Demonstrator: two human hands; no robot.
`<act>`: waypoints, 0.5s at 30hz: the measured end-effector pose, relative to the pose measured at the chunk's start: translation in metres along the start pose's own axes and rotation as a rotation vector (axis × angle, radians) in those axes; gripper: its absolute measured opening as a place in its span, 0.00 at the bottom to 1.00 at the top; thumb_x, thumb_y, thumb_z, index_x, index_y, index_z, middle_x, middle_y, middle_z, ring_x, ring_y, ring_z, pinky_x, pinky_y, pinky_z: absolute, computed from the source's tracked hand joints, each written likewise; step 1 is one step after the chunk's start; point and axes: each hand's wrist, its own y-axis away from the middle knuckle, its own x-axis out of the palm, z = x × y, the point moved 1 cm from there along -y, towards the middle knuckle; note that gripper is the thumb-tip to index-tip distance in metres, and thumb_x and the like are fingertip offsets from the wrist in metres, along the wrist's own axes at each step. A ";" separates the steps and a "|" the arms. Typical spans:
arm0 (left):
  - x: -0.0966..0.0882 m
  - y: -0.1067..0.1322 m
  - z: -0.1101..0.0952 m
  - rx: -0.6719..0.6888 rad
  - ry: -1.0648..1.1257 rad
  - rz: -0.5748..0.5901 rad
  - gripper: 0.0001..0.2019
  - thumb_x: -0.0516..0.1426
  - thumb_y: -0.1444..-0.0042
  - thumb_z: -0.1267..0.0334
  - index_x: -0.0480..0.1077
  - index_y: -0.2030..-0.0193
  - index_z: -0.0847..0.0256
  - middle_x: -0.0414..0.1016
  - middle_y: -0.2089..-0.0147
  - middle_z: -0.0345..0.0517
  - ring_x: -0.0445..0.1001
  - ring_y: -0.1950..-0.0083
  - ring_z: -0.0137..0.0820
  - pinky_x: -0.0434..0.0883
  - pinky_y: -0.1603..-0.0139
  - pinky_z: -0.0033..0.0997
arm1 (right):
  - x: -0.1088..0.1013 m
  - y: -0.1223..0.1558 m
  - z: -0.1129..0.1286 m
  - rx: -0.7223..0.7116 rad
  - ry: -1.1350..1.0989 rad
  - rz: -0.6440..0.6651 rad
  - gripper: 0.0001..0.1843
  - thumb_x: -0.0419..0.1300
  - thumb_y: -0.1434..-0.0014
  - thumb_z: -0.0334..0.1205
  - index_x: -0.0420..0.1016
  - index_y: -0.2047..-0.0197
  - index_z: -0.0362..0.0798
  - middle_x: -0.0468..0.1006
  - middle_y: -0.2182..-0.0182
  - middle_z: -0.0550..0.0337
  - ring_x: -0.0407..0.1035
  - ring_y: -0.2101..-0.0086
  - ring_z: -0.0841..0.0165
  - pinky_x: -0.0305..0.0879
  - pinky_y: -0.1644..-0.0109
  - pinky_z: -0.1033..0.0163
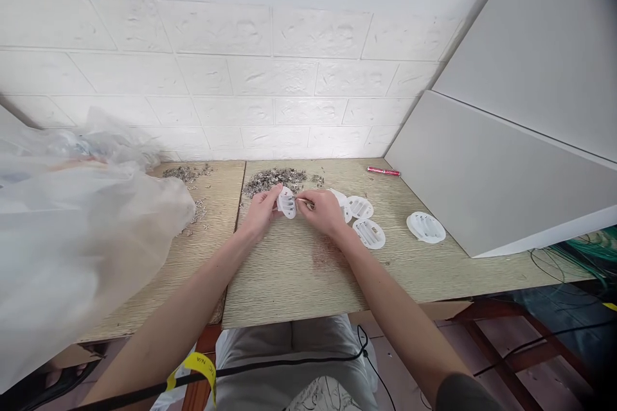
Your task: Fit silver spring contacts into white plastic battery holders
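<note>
My left hand (261,212) grips a round white plastic disc (287,203) by its edge, tilted up off the wooden table. Slots and small metal bits show on the disc's face, which looks like a battery holder. Close against its right edge, my right hand (322,210) is closed in a pinch on a thin, short tool (304,201), whose kind is too small to make out. Just behind both hands lies a heap of small metal clips (274,180). Beside my right hand rest several similar white discs (369,234), partly covered by the hand.
A large translucent plastic bag (87,231) bulges over the left side. More clips (186,173) lie near it. At the back right is a red pen (383,171); another white disc (426,228) lies near a grey panel (501,180). A black cable (289,365) crosses my lap.
</note>
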 end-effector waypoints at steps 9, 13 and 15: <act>-0.002 -0.002 0.000 0.003 -0.002 0.000 0.21 0.61 0.51 0.45 0.76 0.68 0.66 0.79 0.65 0.54 0.77 0.62 0.37 0.76 0.62 0.35 | 0.000 0.001 0.000 0.018 0.051 -0.009 0.12 0.55 0.42 0.34 0.81 0.64 0.48 0.82 0.69 0.58 0.70 0.71 0.68 0.58 0.66 0.65; -0.002 -0.001 -0.001 0.004 0.000 -0.004 0.22 0.61 0.51 0.45 0.76 0.66 0.66 0.79 0.65 0.53 0.77 0.62 0.37 0.76 0.61 0.36 | 0.000 0.001 -0.001 0.026 0.026 -0.015 0.12 0.55 0.42 0.35 0.81 0.63 0.48 0.82 0.68 0.58 0.71 0.70 0.68 0.59 0.66 0.65; -0.002 -0.001 -0.001 0.004 -0.002 -0.003 0.22 0.61 0.51 0.44 0.76 0.66 0.66 0.79 0.65 0.53 0.77 0.62 0.36 0.76 0.61 0.36 | 0.000 0.001 -0.001 0.027 0.027 -0.011 0.12 0.55 0.41 0.35 0.81 0.62 0.48 0.82 0.68 0.58 0.72 0.70 0.68 0.59 0.66 0.65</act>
